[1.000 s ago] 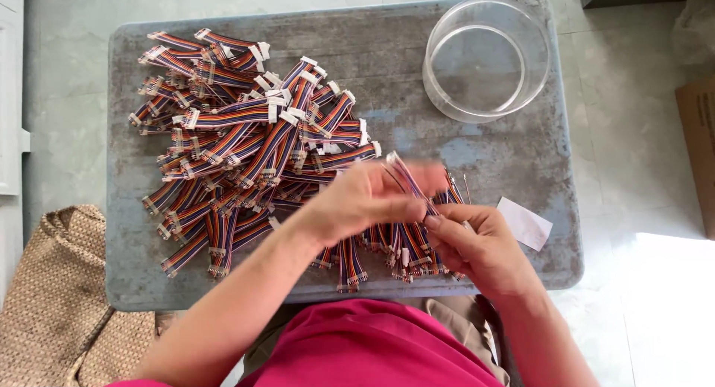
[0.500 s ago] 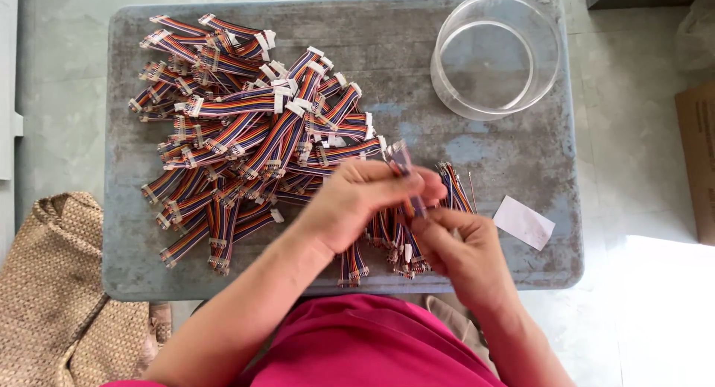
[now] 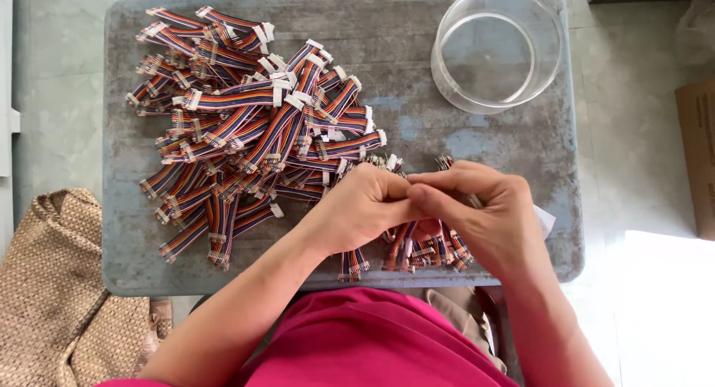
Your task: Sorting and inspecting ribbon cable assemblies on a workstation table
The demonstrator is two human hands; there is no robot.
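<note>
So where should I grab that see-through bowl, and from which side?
Probably grip the clear bowl by its rim on the near side, coming from the right hand. It stands upright and open at the far right of the grey table, with bare tabletop there; the cable pile crowds the left.

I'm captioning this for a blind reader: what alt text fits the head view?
Seen from above, a person's left hand and right hand meet fingertip to fingertip over a grey table, beside a large pile of short multicoloured ribbon cables. An empty clear round container sits at the far right corner.
</note>
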